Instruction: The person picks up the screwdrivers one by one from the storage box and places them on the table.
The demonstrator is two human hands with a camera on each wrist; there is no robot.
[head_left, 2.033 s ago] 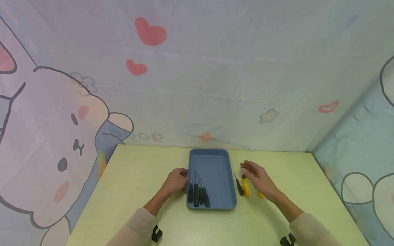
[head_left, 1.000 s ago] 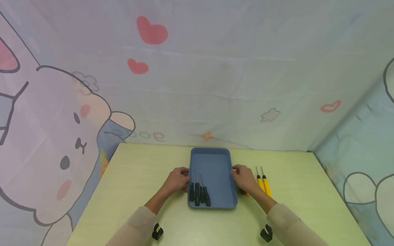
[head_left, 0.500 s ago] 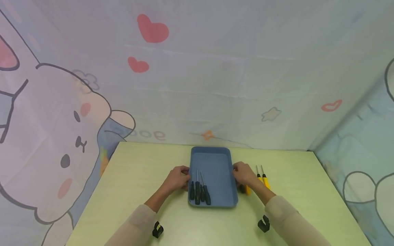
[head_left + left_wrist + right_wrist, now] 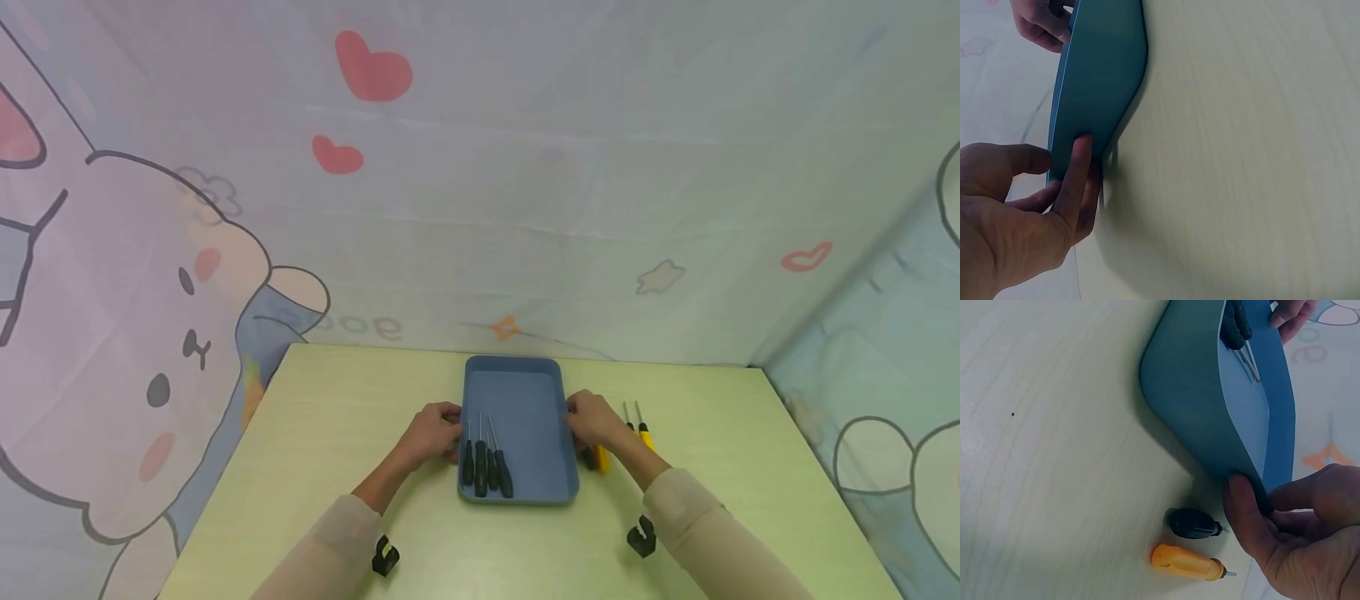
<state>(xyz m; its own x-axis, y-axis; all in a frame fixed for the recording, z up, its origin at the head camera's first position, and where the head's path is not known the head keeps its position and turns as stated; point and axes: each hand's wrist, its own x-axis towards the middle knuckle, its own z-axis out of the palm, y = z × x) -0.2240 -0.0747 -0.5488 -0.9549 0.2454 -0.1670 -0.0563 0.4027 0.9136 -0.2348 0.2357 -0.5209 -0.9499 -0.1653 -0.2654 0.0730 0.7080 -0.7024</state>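
Tray (image 4: pixel 536 408) points fore-and-aft along its long axis, squarely between left hand (image 4: pixel 431 432) and right hand (image 4: pixel 595 419), each pinching one long side.

Letters (image 4: pixel 358 326) on the cloth wall (image 4: pixel 480 192)
Behind the blue tray (image 4: pixel 521 392), to its left, we read "o" and "g"; others are too faint.
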